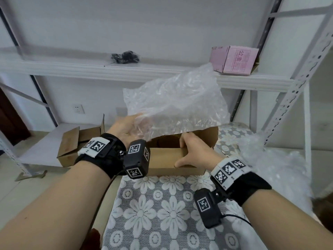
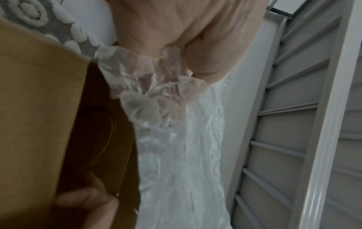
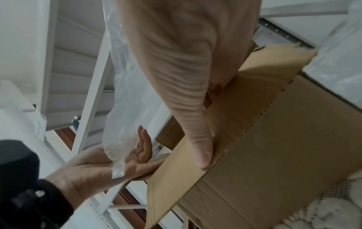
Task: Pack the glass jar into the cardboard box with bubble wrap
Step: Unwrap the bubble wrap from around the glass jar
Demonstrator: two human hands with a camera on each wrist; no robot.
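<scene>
Bubble wrap [image 1: 176, 103] pinched in left hand [image 1: 126, 129], right hand [image 1: 194, 152] gripping cardboard box [image 1: 167, 159] below.

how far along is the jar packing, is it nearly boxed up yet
Looks done: a dim rounded shape, probably the glass jar, already sits inside the open cardboard box. In hand: the left hand holds a sheet of bubble wrap up over the opening while the right hand grips the near flap. Left: get the wrap into the box as padding and close the flaps, which still stand open.
</scene>
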